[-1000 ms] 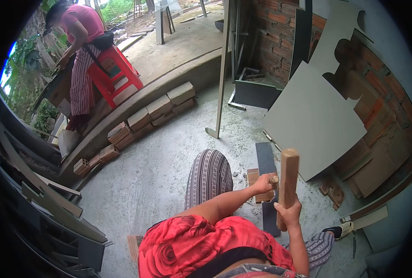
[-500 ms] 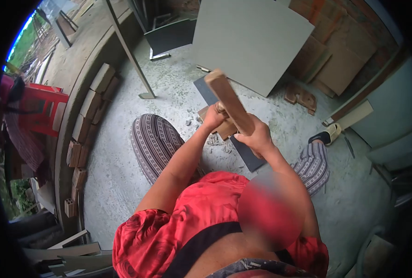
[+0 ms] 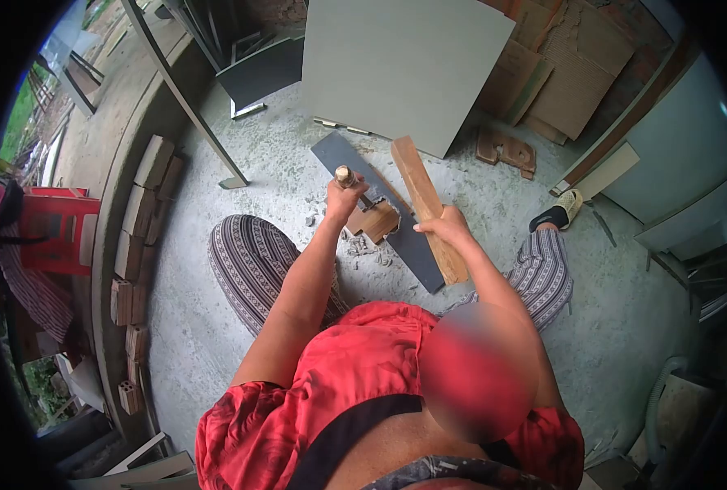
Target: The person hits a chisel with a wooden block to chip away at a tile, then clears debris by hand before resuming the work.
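Observation:
My left hand (image 3: pixel 343 200) is closed around the handle of a chisel (image 3: pixel 345 175), its butt end pointing up toward me. The chisel's blade comes down at a small notched wood piece (image 3: pixel 376 222), which lies on a long dark board (image 3: pixel 417 260) on the floor. My right hand (image 3: pixel 447 224) grips a thick wooden bar (image 3: pixel 417 180) at its lower middle, to the right of the chisel and apart from it. Pale wood chips (image 3: pixel 370 251) are scattered beside the board. The exact contact of the blade with the wood is hard to make out.
A large grey panel (image 3: pixel 400 69) leans at the back. Another cut wood piece (image 3: pixel 506 153) lies by the cardboard (image 3: pixel 584 73). Bricks (image 3: pixel 140 212) line the ledge at left, near a slanting metal post (image 3: pixel 185 94). My legs flank the work.
The wooden bar has swung right and away from the chisel, uncovering the chisel's handle and the notched wood. The camera view has shifted a little. Both hands keep their grip.

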Demonstrator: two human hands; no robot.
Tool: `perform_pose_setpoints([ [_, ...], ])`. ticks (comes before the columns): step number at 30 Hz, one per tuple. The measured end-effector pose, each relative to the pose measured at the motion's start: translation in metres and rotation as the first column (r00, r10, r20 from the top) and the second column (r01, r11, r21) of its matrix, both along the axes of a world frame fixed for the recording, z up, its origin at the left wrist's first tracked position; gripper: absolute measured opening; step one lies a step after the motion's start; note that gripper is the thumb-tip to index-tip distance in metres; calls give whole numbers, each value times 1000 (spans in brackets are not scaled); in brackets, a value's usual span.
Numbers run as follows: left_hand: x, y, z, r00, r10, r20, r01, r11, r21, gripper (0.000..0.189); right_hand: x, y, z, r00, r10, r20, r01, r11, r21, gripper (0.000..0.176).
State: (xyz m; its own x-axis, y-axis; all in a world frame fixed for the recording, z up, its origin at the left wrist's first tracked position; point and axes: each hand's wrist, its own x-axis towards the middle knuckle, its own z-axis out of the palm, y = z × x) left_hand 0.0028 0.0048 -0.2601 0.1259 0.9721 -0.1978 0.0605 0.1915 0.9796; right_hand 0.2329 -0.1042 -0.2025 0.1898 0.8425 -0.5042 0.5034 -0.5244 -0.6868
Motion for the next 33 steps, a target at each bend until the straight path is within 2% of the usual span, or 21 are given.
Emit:
perform_pose_setpoints([
  [1, -3, 2, -4, 999, 34, 22, -33, 999, -40, 16, -2, -4, -10, 1000, -1, 3, 1, 1000, 0, 45],
  [2, -6, 6, -8, 995, 71, 73, -61, 990, -123, 18, -5, -7, -19, 997, -7, 74, 14, 995, -95, 48],
  [3, -6, 6, -6, 994, 73, 76, -64, 991, -116, 18, -8, -10, -25, 990, -6, 144, 33, 983, -182, 51],
  [5, -9, 3, 7, 950, 262, 169, -221, 948, -228, 16, -6, -18, -39, 993, 18, 118, 17, 958, -285, 58],
  [7, -17, 7, -14, 902, 404, 151, -358, 897, -257, 14, -1, -22, -57, 977, 102, 189, -38, 949, -314, 64],
  [9, -20, 4, -22, 846, 522, 108, -457, 815, -356, 14, 1, -21, -52, 960, 154, 233, -66, 935, -347, 68],
  [11, -20, 2, -15, 841, 534, 85, -465, 795, -390, 13, -2, -18, -41, 914, 241, 325, -105, 917, -385, 64],
  [17, -6, 0, -19, 928, 358, 108, -323, 913, -249, 14, 1, -14, -60, 876, 296, 381, -134, 908, -397, 68],
  [19, 0, -4, -8, 962, 273, 12, -265, 943, -201, 16, 1, -14, -60, 869, 311, 385, -150, 907, -394, 68],
  [21, 10, -15, 10, 976, 210, -53, -214, 972, -93, 19, 1, -12, -59, 862, 322, 391, -161, 906, -391, 68],
  [22, 15, -21, 18, 985, 169, -30, -166, 982, 89, 21, 2, -11, -59, 871, 314, 379, -155, 905, -395, 69],
  [23, 16, -26, 27, 995, 65, -82, -65, 998, -1, 22, 2, -13, -60, 878, 309, 365, -150, 903, -403, 69],
  [25, 21, -29, 32, 997, -21, -72, 16, 997, -73, 24, 2, -14, -62, 873, 314, 374, -159, 907, -390, 69],
  [27, 23, -31, 42, 982, -27, -185, 46, 994, 96, 22, 3, -15, -63, 867, 322, 381, -171, 910, -379, 70],
  [28, 25, -27, 36, 997, -23, -70, 30, 995, 97, 21, 4, -14, -62, 869, 318, 380, -167, 910, -381, 70],
  [31, 18, -21, 22, 981, 63, -181, -22, 976, 215, 23, 1, -15, -61, 864, 328, 382, -180, 909, -375, 70],
  [32, 14, -21, 19, 979, 37, -200, -10, 991, 137, 23, 1, -14, -59, 869, 313, 384, -161, 911, -379, 70],
  [33, 13, -21, 23, 978, 54, -202, -26, 990, 139, 23, 0, -14, -57, 873, 297, 386, -140, 913, -384, 70],
])
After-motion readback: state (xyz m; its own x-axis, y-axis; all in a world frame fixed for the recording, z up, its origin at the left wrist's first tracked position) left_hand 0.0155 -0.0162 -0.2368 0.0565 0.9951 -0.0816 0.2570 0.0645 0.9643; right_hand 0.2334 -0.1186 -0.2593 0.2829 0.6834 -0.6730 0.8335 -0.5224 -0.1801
